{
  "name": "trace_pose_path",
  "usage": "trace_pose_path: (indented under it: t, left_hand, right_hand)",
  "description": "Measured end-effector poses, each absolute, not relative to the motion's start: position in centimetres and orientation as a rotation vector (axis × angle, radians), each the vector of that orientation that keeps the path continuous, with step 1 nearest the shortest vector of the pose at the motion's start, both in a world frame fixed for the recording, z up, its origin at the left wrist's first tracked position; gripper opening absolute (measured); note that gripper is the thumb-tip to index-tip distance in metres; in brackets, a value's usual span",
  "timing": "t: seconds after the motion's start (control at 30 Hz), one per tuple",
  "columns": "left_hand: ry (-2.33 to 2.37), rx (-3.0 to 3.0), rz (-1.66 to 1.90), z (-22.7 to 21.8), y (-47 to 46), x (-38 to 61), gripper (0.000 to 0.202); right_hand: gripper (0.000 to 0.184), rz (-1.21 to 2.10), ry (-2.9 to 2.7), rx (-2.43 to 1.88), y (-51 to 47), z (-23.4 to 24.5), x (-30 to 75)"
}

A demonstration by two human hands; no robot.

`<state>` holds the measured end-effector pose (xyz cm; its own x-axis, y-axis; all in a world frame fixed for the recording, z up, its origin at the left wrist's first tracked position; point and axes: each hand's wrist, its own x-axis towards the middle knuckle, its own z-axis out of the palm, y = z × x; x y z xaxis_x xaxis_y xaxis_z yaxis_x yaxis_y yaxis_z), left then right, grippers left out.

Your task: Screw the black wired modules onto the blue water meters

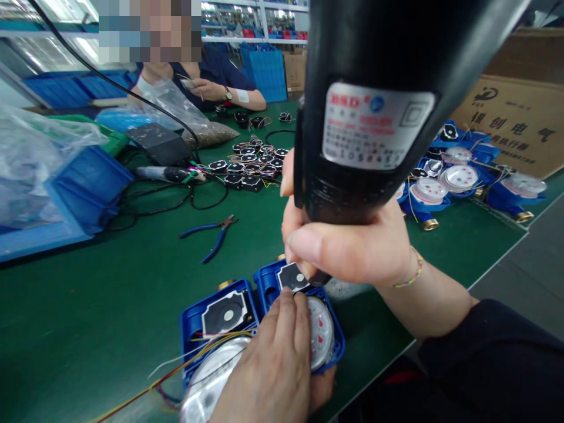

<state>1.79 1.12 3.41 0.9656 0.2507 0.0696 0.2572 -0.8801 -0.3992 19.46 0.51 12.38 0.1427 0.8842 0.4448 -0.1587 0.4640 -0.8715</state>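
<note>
My right hand [348,247] is wrapped around a black electric screwdriver [365,188] with a silver label, held nose down. Its lower end is over a blue water meter [337,346]; the tip is hidden by my fingers and the housing. A black square module with a white edge [293,277] sits in the meter's upper part, above a round clear dial [321,332]. My left hand [275,358] grips this meter across its middle, fingertips near the module. Against it on the left lies a second blue water meter [188,335], with a similar module and loose coloured wires [176,367].
Blue-handled pliers [215,235] lie on the green table [110,305]. Behind them are several wired modules [251,161] and a corded tool [163,172]. A blue bin [88,188] stands left, finished-looking meters [458,176] and a cardboard box [506,123] right. A co-worker [215,82] sits opposite.
</note>
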Motion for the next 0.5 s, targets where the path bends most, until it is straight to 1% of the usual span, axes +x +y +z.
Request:
trace_pose_path:
  t: [0.2, 0.33, 0.5]
  left_hand:
    - [-0.367, -2.704, -0.057, 3.53, 1.27, 1.94, 0.085]
    - [-0.353, -2.695, -0.129, 3.77, 1.51, 2.11, 0.084]
    - [-0.344, -2.728, -0.176, 4.02, 1.75, 2.2, 0.078]
  right_hand:
    - [0.032, 0.892, -1.214, -0.785, 0.64, 12.45, 19.59]
    - [0.036, 0.878, -1.216, -0.791, 0.63, 12.4, 19.45]
    - [0.041, 0.969, -1.291, -0.719, 0.7, 12.99, 19.59]
